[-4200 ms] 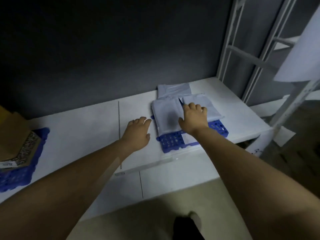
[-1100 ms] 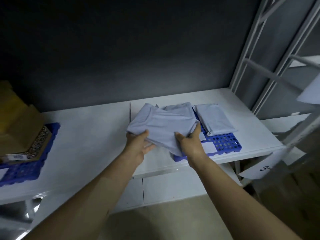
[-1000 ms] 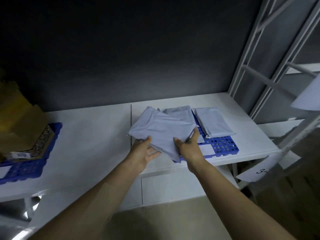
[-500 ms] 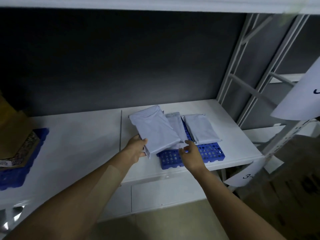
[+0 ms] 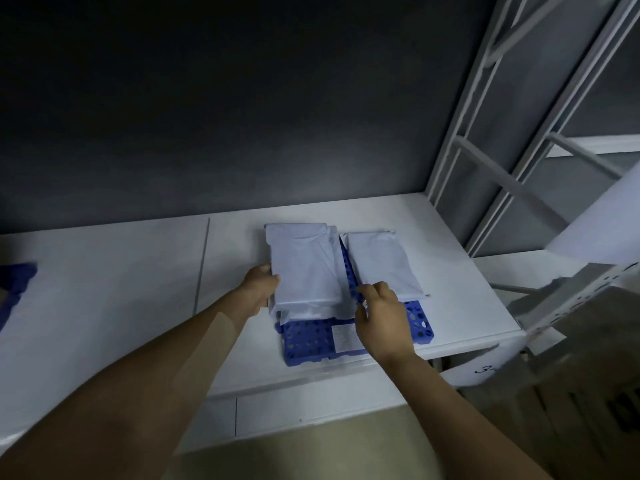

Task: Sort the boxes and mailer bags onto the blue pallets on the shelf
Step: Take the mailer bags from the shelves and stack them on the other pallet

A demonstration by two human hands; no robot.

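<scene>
Moved: mailer bag (image 5: 303, 268) now down flat on the blue pallet (image 5: 308, 344);
Left hand (image 5: 259, 289): fingers curled round its edge;
Right hand (image 5: 381, 317): curled, grip unclear;
Progress: bags stacked; release left.

Landmark: white rack frame (image 5: 512, 188), uprights tied by diagonal braces. Left of the frame, a dark grey wall (image 5: 214, 109) fills the whole back, unevenly lit, brightest low in the middle. Just right of the frame's lower part: a large white sheet (image 5: 602, 230), cut off by the edge. Below the frame: a blurred grey perforated post (image 5: 571, 299). Under that, a white tag (image 5: 485, 370) with a handwritten "3-". Well below-left of the frame: beige floor (image 5: 311, 452).
</scene>
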